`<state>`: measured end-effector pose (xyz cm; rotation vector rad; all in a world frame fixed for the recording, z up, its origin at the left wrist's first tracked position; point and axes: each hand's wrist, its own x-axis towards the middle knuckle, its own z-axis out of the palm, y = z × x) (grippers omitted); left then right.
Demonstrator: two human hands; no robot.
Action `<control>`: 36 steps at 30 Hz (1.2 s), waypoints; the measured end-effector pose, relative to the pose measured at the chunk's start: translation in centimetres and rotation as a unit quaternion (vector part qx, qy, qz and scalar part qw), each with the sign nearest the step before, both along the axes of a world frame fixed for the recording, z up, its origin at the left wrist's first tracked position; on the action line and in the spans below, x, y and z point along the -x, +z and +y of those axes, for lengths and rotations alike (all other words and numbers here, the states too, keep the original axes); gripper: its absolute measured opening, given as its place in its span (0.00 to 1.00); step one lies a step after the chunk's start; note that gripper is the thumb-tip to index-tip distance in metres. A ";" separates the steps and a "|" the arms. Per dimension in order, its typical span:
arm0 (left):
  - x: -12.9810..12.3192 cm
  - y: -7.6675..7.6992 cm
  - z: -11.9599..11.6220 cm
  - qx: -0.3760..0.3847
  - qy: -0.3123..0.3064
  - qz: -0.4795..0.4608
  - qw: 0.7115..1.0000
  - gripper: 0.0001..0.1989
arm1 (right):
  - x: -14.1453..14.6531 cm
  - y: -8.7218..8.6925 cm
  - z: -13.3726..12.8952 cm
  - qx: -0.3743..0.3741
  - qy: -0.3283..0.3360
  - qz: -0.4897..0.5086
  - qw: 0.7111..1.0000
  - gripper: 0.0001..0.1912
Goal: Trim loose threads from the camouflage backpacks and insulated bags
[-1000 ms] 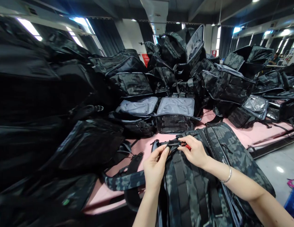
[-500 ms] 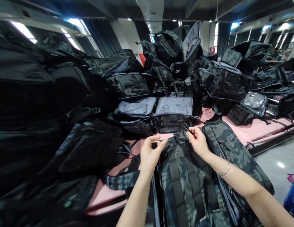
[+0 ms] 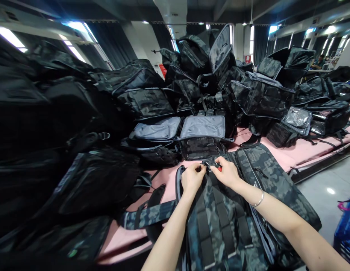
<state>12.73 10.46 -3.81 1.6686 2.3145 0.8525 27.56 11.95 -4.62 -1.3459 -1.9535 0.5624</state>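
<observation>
A camouflage backpack (image 3: 220, 222) with rows of dark webbing lies in front of me, its side flap (image 3: 273, 180) spread out to the right. At its top edge my left hand (image 3: 193, 177) is closed, thumb and fingers pinching a small dark bit of the backpack. My right hand (image 3: 227, 172) is closed around small thread snips (image 3: 219, 166) with a red part. Their metal tips point left, close to my left fingers, at the backpack's top. Exactly what lies between the tips is too small to tell.
Pink-covered table (image 3: 279, 154) under the bags. Two open bags with grey lining (image 3: 203, 127) stand just beyond my hands. Piles of black camouflage bags (image 3: 146, 101) rise behind and at left. A blue basket (image 3: 345, 233) is at the lower right; a person (image 3: 320, 62) sits far back.
My left hand has moved right and up to the backpack's top edge and pinched it. The snips have come left and lower, close to those fingers. The view has shifted slightly right.
</observation>
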 end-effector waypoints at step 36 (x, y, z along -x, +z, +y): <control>-0.6 -1.8 -0.3 -0.072 0.003 -0.055 0.996 0.10 | 1.7 -2.2 0.8 0.001 0.023 0.243 0.970 0.11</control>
